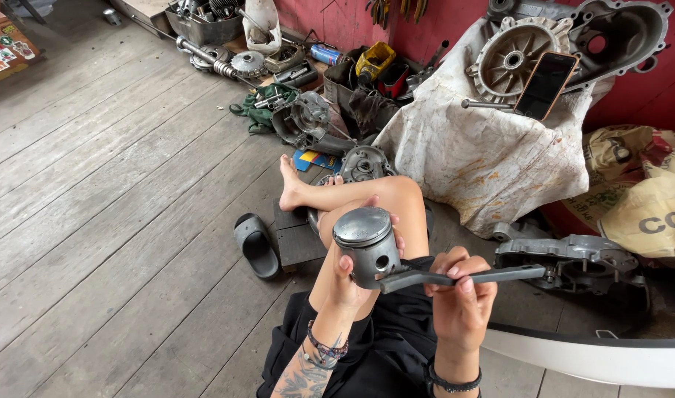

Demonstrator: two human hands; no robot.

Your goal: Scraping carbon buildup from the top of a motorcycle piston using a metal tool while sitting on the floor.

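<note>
My left hand grips a grey metal piston from behind, its round crown facing up. My right hand holds a dark flat metal tool, a file or scraper, whose left end touches the piston's lower skirt. Both hands are raised over my bent bare leg and black shorts. Beaded bracelets circle both wrists.
A grey slipper lies on the wooden plank floor. An engine casing lies at the right, another casing with a phone on a stained cloth behind. Engine parts and tools crowd the back wall. A white curved panel sits bottom right.
</note>
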